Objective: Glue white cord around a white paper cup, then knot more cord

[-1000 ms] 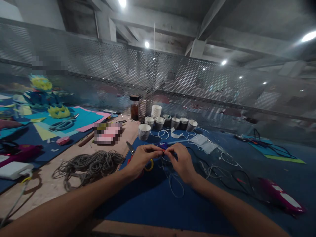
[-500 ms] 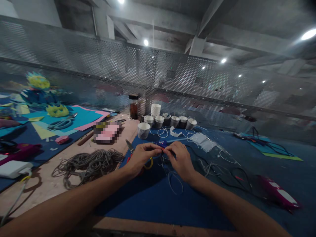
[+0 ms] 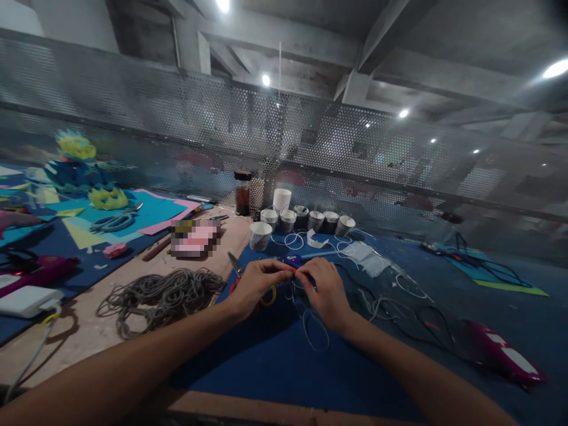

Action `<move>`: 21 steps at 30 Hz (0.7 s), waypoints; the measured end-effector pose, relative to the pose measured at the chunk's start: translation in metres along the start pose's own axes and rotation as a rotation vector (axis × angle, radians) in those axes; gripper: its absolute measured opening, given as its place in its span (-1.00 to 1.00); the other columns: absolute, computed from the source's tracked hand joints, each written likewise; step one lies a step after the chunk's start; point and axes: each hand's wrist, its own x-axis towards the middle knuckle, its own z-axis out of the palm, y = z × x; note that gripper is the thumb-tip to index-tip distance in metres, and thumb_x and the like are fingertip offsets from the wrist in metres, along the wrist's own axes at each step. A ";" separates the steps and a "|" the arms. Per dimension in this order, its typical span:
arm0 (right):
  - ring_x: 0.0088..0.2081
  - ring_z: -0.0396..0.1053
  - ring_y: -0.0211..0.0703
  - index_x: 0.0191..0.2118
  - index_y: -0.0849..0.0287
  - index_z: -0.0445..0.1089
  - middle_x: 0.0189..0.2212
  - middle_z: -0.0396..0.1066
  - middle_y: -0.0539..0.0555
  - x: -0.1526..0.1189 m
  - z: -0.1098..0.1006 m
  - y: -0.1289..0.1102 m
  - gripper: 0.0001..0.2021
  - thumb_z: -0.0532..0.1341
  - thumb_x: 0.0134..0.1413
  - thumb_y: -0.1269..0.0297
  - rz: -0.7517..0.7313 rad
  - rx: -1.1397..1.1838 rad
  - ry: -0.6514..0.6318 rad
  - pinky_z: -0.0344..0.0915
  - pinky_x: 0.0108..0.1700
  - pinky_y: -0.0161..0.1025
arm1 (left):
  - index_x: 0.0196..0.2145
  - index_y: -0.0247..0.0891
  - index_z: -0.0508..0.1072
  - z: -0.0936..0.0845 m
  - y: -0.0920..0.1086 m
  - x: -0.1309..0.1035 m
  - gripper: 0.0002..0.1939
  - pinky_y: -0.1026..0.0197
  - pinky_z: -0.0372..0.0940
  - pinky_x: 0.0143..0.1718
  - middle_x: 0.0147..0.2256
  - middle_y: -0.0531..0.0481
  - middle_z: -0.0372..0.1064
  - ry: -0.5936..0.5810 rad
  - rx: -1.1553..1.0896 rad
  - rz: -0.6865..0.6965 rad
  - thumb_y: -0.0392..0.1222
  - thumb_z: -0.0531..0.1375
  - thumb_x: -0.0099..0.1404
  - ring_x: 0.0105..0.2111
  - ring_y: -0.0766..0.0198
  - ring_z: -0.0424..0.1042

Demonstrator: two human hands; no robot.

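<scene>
Over the blue mat, my left hand (image 3: 257, 285) and my right hand (image 3: 326, 290) meet fingertip to fingertip, both closed in a pinch. A thin pale cord (image 3: 316, 349) hangs from between them and curls into a loop below. Whatever small piece sits right at the fingertips is too tiny to make out. Just behind the fingers lies a dark blue object (image 3: 290, 260), partly covered. Scissors (image 3: 235, 264) with red and yellow handles rest partly under my left hand.
Several paper cups (image 3: 260, 236) stand ahead, beside a lidded jar (image 3: 242, 194). A tangled grey cord bundle (image 3: 164, 299) lies left of my hands. Black cables (image 3: 412, 331) and a magenta device (image 3: 503, 352) are at right. Grey-handled scissors (image 3: 118, 220) lie on coloured sheets at left.
The view has shifted slightly, so the surroundings sit a little farther right. My hands stay pinched together in nearly the same place.
</scene>
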 end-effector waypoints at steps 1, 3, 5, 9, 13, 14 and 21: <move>-0.17 0.32 -0.07 -0.26 0.12 0.38 -0.27 0.43 0.07 0.000 0.000 0.000 -0.88 0.13 0.31 0.29 0.002 0.004 0.005 0.15 -0.11 -0.10 | -0.37 -0.26 0.63 0.000 0.000 0.000 -0.82 0.25 0.31 -0.24 -0.37 -0.04 0.58 -0.001 0.000 0.000 -0.15 0.41 0.04 -0.34 0.24 0.48; -0.17 0.32 -0.07 -0.25 0.12 0.38 -0.26 0.43 0.07 0.000 0.000 0.000 -0.90 0.14 0.30 0.30 0.003 0.016 0.013 0.16 -0.11 -0.10 | -0.37 -0.26 0.63 0.001 0.001 0.000 -0.81 0.24 0.32 -0.24 -0.37 -0.06 0.58 -0.003 0.002 -0.004 -0.14 0.41 0.04 -0.34 0.22 0.48; -0.17 0.32 -0.06 -0.24 0.11 0.38 -0.26 0.43 0.07 0.000 0.000 0.000 -0.92 0.15 0.29 0.30 0.002 0.024 0.014 0.16 -0.11 -0.11 | -0.37 -0.27 0.63 0.001 0.002 0.000 -0.80 0.23 0.32 -0.26 -0.38 -0.07 0.58 0.002 0.002 -0.016 -0.13 0.41 0.02 -0.36 0.22 0.48; -0.15 0.32 -0.05 -0.22 0.11 0.39 -0.24 0.43 0.08 0.000 -0.001 0.000 -0.91 0.16 0.29 0.26 0.006 0.018 0.007 0.17 -0.10 -0.10 | -0.37 -0.27 0.63 0.001 0.001 0.001 -0.80 0.24 0.32 -0.25 -0.37 -0.06 0.59 0.015 -0.005 -0.021 -0.14 0.42 0.02 -0.35 0.22 0.49; -0.16 0.32 -0.06 -0.23 0.10 0.40 -0.26 0.44 0.08 0.000 0.002 0.002 -0.85 0.10 0.33 0.25 -0.010 -0.020 -0.003 0.16 -0.11 -0.10 | -0.37 -0.25 0.63 0.000 0.000 0.000 -0.81 0.25 0.32 -0.24 -0.37 -0.05 0.59 0.009 -0.004 -0.009 -0.15 0.41 0.03 -0.34 0.23 0.50; -0.17 0.32 -0.06 -0.25 0.11 0.40 -0.27 0.44 0.08 -0.001 0.003 0.002 -0.84 0.09 0.34 0.25 -0.014 -0.028 -0.003 0.15 -0.11 -0.10 | -0.36 -0.25 0.63 0.000 0.000 0.000 -0.81 0.25 0.31 -0.24 -0.37 -0.05 0.59 0.005 -0.004 -0.009 -0.15 0.41 0.03 -0.34 0.24 0.50; -0.17 0.32 -0.05 -0.24 0.10 0.39 -0.26 0.42 0.08 -0.002 0.003 0.001 -0.89 0.13 0.31 0.28 -0.007 0.013 0.029 0.16 -0.10 -0.10 | -0.36 -0.26 0.63 0.001 0.002 0.000 -0.82 0.27 0.30 -0.24 -0.37 -0.04 0.58 -0.011 -0.020 -0.021 -0.16 0.41 0.05 -0.34 0.26 0.48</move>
